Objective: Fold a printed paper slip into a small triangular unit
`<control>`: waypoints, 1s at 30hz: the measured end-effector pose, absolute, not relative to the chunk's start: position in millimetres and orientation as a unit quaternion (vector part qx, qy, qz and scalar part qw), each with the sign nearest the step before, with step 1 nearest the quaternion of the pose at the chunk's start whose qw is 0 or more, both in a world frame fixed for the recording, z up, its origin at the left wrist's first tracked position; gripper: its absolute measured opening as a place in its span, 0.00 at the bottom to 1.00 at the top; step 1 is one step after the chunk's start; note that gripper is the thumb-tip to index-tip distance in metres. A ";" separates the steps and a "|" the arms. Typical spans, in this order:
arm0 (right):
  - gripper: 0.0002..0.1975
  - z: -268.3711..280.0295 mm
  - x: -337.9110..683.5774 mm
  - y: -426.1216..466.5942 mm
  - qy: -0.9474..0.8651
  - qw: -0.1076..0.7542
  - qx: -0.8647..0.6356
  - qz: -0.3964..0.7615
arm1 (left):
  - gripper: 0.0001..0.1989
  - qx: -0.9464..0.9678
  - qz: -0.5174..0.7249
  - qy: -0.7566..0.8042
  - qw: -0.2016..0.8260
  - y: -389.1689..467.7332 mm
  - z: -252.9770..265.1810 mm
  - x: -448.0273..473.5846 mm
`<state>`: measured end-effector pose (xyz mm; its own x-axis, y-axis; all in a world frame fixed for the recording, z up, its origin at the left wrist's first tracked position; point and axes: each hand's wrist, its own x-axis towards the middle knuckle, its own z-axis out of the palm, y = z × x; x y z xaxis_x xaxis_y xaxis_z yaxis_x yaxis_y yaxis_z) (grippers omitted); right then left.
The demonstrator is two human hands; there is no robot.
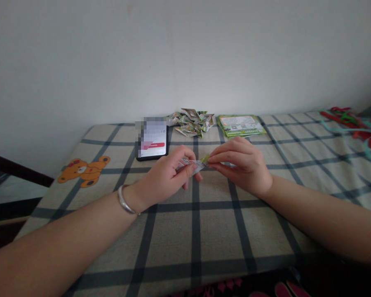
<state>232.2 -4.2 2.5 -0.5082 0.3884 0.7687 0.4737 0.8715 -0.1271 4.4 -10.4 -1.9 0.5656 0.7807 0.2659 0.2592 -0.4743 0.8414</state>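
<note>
Over the middle of the checked tablecloth, my left hand, with a silver bangle at the wrist, pinches a small folded plastic packet between thumb and fingers. My right hand has its thumb and fingertips closed on the packet's green right end. Fingers cover part of the packet. Beyond my hands lies a pile of folded packets, several of them triangular. To the right of that pile rests a stack of flat green printed packets.
A phone with a lit, partly blurred screen lies left of the pile. An orange bear picture is on the cloth at the left. Red and turquoise strips lie at the far right. A pale wall stands behind.
</note>
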 end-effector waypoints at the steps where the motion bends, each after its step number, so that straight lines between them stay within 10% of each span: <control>1: 0.04 2.3 231.8 -4.2 -0.867 0.426 -0.252 -0.053 | 0.04 0.799 0.332 0.331 0.377 -10.2 -2.2 4.0; 18: 0.02 3.5 228.8 -3.5 -0.874 0.396 -0.269 -0.087 | 0.04 0.906 0.327 0.235 -0.130 -9.4 -2.1 0.1; 30: 0.02 2.9 228.5 -5.0 -0.885 0.361 -0.265 -0.129 | 0.06 0.906 0.292 0.216 -0.216 -12.6 5.5 2.7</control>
<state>228.5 -5.0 2.9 -0.5981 0.3765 0.7074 0.5624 0.8261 0.0358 2.7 -12.6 5.5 0.7357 0.2657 0.6230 0.5185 -0.8128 -0.2656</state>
